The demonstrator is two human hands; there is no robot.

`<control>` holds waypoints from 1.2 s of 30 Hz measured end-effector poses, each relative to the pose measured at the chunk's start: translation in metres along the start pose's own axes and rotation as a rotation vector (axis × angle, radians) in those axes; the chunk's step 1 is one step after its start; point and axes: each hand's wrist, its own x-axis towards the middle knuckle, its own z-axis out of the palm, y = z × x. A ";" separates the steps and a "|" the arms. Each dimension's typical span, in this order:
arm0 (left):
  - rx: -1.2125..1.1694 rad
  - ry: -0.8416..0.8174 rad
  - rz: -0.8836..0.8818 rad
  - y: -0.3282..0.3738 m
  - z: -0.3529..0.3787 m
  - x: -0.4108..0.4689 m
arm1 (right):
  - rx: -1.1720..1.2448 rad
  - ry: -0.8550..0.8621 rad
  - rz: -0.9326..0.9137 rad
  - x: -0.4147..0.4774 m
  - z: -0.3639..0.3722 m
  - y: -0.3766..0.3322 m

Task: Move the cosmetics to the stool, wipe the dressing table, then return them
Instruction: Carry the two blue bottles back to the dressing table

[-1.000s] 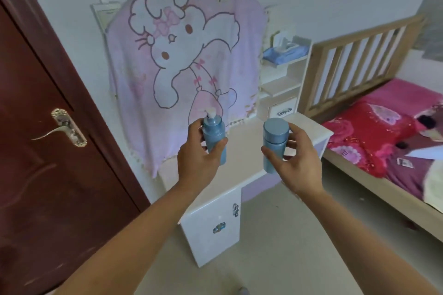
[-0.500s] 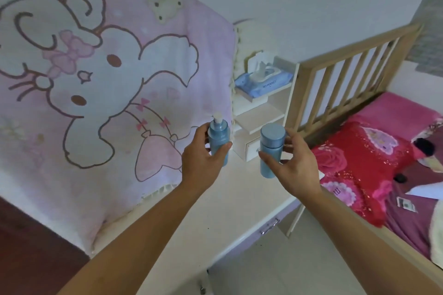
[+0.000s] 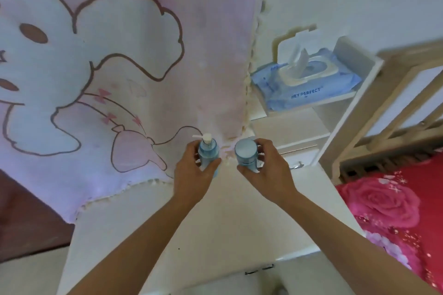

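Both hands are curled round blue bottles, held side by side and just apart over the back of the dressing table (image 3: 215, 235). On my feed the left hand (image 3: 191, 175) wraps thumb and fingers round a pump bottle (image 3: 208, 153), which stands upright with its white nozzle pointing away to the left. The right hand (image 3: 268, 172) grips a capped bottle (image 3: 245, 154) between thumb and fingers, its flat round lid tilted a little toward the camera. I cannot tell whether either base touches the tabletop; the hands hide it.

Just behind and left of the left hand hangs a pink cartoon blanket (image 3: 119, 67), its fringed hem near the tabletop. Behind and right of the right hand stands a white shelf unit (image 3: 287, 127) with a blue pack of wet wipes (image 3: 306, 81) on an upper shelf. Farther right are a wooden bed rail (image 3: 395, 103) and a red rose-print bedcover (image 3: 395, 211).
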 end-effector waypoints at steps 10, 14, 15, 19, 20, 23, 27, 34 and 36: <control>-0.040 0.038 -0.240 -0.087 0.066 0.020 | 0.037 -0.100 0.075 0.031 0.076 0.070; -0.050 0.020 -0.285 -0.123 0.087 0.030 | 0.015 -0.039 0.119 0.050 0.102 0.094; -0.048 0.012 -0.289 -0.130 0.092 0.033 | 0.009 -0.025 0.130 0.054 0.106 0.100; -0.048 -0.007 -0.316 -0.149 0.106 0.040 | -0.028 0.012 0.135 0.067 0.118 0.119; -0.046 -0.011 -0.316 -0.152 0.109 0.042 | -0.029 0.024 0.130 0.069 0.120 0.122; -0.053 -0.007 -0.294 -0.160 0.118 0.049 | -0.012 0.047 0.120 0.075 0.123 0.128; -0.049 -0.023 -0.277 -0.167 0.126 0.058 | -0.051 0.045 0.100 0.078 0.126 0.129; 0.229 -0.085 -0.228 -0.141 0.092 0.050 | -0.192 -0.016 0.113 0.063 0.105 0.099; 0.290 -0.035 -0.125 -0.121 0.065 0.042 | -0.245 0.000 0.058 0.055 0.093 0.077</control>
